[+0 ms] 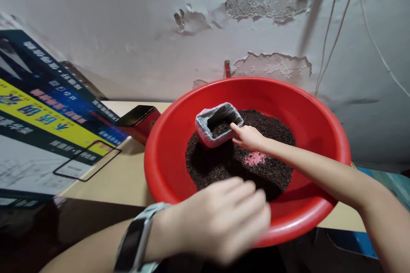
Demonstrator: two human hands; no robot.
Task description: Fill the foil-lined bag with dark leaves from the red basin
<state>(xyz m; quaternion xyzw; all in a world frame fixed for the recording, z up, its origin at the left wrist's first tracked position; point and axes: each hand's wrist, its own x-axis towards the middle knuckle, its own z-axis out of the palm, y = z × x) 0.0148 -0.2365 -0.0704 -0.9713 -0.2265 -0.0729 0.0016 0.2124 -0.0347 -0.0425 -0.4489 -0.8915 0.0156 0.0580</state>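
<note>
Filling step: right hand (248, 136) steadies the foil-lined box (218, 125) on the dark granules (237, 166), fingers on its rim. Left hand (224, 217), blurred, grip indeterminable. Next move requires scooping granules into the box.

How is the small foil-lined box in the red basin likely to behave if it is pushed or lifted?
The foil-lined box already sits tilted on loose dark tea leaves, steadied by the right hand, so it would probably tip easily. Its crinkled liner looks thin, so it likely crumples. Only partly filled, it is probably light.
</note>
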